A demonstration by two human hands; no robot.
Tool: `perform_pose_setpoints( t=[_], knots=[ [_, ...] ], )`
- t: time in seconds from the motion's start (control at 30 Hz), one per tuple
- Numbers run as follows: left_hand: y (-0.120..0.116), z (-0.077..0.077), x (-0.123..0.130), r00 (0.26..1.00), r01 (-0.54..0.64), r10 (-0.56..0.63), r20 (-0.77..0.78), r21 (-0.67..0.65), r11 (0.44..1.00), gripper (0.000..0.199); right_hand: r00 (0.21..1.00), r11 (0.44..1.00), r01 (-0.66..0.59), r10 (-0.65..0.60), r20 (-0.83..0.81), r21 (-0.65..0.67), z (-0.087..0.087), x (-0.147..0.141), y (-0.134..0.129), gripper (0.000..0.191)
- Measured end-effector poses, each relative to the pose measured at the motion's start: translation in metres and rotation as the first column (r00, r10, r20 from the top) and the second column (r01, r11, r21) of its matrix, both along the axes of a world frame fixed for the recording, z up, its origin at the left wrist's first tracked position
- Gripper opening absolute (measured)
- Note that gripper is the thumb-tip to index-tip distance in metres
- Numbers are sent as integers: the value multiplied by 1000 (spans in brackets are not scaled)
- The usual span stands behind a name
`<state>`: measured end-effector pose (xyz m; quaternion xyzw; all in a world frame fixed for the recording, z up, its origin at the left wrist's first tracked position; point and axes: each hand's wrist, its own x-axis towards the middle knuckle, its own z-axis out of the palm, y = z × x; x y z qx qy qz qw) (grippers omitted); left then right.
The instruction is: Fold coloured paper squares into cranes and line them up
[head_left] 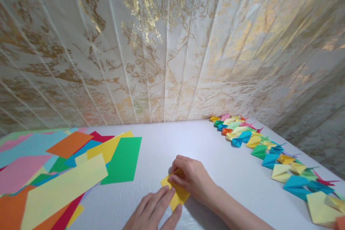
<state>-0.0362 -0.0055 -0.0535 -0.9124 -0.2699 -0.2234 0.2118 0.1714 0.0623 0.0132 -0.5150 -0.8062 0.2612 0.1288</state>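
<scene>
A small folded piece of yellow paper [180, 194] lies on the white table near the bottom middle. My left hand [156, 208] rests at its left and lower side, fingers spread, with fingertips on the paper. My right hand [190, 176] is bent over the upper right part, its thumb and curled fingers closed on the paper's edge. Part of the paper is hidden under the right hand.
Loose coloured sheets overlap on the left, with a green sheet [124, 160] nearest the middle. Rows of folded paper figures, including a blue one [270, 160], run along the right side of the white table [172, 138]. A patterned curtain [167, 61] hangs behind.
</scene>
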Motion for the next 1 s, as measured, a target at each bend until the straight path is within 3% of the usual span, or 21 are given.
perform_pose_setpoints(
  t=[0.1,0.33,0.63,0.83,1.0],
  knots=[
    [1,2,1,999,-14,16,-48,36,999,36,1000,1000,7,-6,12,-7,2,-1,0,4],
    [4,15,8,1000,1,-2,25,39,999,28,1000,1000,15,-15,0,14,-2,-2,-2,6],
    [4,21,13,998,-9,8,69,6,1000,25,971,991,-130,123,-206,-20,0,27,-23,65],
    [4,18,13,998,-38,37,55,17,999,24,975,994,-107,103,-196,-11,-4,28,-33,67],
    [5,21,11,999,-21,20,45,25,999,29,992,993,-97,102,-76,63,-8,35,-32,70]
  ],
)
